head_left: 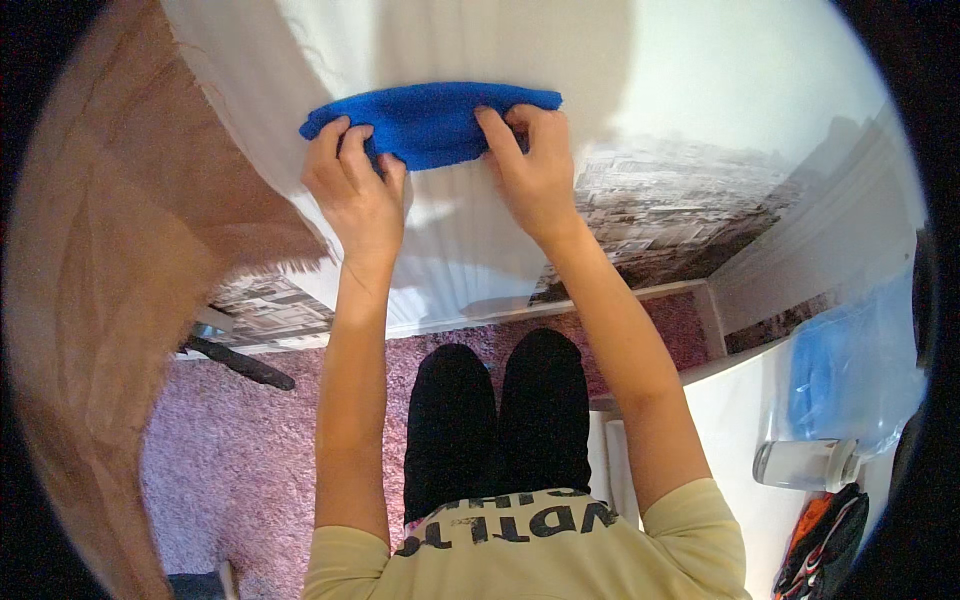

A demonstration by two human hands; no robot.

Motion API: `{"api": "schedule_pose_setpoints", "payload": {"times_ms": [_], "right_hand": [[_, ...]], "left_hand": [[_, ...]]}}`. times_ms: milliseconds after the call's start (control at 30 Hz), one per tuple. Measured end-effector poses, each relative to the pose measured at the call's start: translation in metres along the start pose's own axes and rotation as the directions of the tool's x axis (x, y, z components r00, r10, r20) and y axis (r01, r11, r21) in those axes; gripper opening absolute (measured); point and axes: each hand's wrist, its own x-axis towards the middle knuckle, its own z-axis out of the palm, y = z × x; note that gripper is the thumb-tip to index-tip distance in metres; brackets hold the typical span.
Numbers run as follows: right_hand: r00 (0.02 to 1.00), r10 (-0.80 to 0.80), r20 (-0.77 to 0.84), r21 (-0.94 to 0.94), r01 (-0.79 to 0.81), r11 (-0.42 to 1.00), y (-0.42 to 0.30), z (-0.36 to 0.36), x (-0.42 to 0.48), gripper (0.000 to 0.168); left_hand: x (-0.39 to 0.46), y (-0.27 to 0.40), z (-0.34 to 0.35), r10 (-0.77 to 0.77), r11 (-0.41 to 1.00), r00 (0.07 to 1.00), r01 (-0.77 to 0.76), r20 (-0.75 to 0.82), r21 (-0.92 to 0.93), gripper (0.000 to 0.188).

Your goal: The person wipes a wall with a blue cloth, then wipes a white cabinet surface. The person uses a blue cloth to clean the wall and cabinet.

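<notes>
A bright blue cloth point(435, 120), folded into a narrow strip, lies across a white surface point(465, 225) in front of me. My left hand point(356, 180) grips its left part, fingers bent over the near edge and the thumb by the lower corner. At the right part, my right hand point(532, 165) pinches the cloth between thumb and curled fingers. The cloth's upper edge bows slightly, and its right tip sticks out past my right fingers. Parts of its lower edge are hidden behind both hands.
A brown curtain point(112, 225) hangs along the left. Below is pinkish-purple shaggy carpet point(240, 435), with a dark rod-like object point(240, 364) above it. At right, a white furniture top point(727, 427) bears a clear jar point(795, 463), a blue plastic package point(832, 367) and orange-black fabric point(821, 536).
</notes>
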Motion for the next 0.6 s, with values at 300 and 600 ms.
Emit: {"api": "schedule_pose_setpoints", "payload": {"times_ms": [300, 600], "right_hand": [[0.993, 0.048, 0.106, 0.049, -0.053, 0.997, 0.007, -0.003, -0.004, 0.036], [1.0, 0.024, -0.014, -0.093, -0.025, 0.995, 0.048, -0.031, 0.001, 0.051]], "left_hand": [[0.0, 0.007, -0.002, -0.104, 0.99, 0.993, 0.109, 0.06, -0.087, 0.044], [0.018, 0.052, 0.009, 0.007, 0.992, 0.999, -0.002, 0.037, -0.123, 0.046]]}}
